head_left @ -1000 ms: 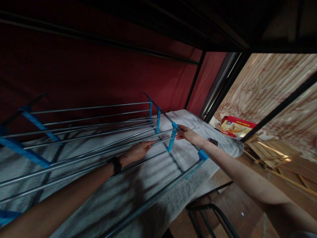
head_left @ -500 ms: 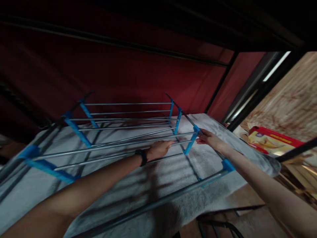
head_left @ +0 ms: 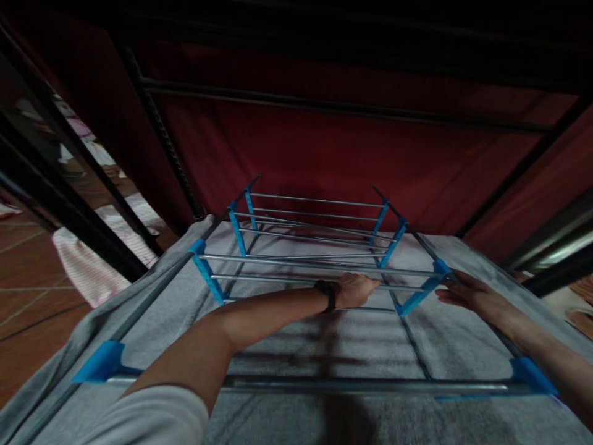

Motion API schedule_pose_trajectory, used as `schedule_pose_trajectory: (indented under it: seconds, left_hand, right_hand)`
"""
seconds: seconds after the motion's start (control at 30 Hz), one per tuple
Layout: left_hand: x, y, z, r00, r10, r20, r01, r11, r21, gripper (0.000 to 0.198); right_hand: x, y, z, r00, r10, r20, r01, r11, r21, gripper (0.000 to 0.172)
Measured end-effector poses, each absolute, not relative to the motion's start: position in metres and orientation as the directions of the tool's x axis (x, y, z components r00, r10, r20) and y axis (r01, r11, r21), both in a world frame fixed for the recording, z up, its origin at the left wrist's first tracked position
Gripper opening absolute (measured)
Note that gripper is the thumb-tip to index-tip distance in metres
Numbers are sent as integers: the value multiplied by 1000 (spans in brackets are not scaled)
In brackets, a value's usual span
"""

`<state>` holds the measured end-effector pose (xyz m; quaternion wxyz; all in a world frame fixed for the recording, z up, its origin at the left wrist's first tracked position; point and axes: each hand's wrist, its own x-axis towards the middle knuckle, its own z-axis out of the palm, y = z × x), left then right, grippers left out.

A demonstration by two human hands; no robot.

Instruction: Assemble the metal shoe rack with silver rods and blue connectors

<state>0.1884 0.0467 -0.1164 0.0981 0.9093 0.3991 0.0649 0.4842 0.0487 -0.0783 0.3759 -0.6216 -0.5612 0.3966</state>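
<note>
Head view: the left hand (head_left: 356, 290) was curled around a thin silver metal crossbar (head_left: 278, 280); the right hand (head_left: 470, 295) held a dark straight tube (head_left: 421, 243) at a blue plastic bracket (head_left: 421, 295). From that grip, the silver-and-blue tubular rack (head_left: 319, 266) spread left over grey fuzzy fabric (head_left: 269, 415), long sides running ahead toward a dark-red backing (head_left: 324, 161). I saw no readable lettering.

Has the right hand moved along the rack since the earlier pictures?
No; judged against the rack, the right hand stays beside the same blue bracket.
</note>
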Motion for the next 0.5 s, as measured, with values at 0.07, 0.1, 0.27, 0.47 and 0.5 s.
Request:
schedule_pose_trajectory:
  seconds: [0.07,0.1,0.27,0.47,0.5]
  left_hand:
    - [189,47,-118,673,739,33,715,-662,227,32]
    - [189,47,-119,673,739,34,714,-661,230,32]
    - [190,49,-123,669,743,40,711,-654,259,32]
    - [180,42,-116,704,700,122,679,-713,177,41]
    - [176,38,-114,704,699,125,681,-715,158,44]
  right_hand:
    - [489,52,-80,41,986,-165,311,-169,-935,33]
    - [491,54,-81,30,979,-200,276,-201,-940,33]
    - [492,55,-81,49,970,-240,228,-245,-942,34]
    - [495,60,-92,81,981,-177,291,-193,-937,39]
    - [499,63,-97,55,987,-148,335,-158,-929,40]
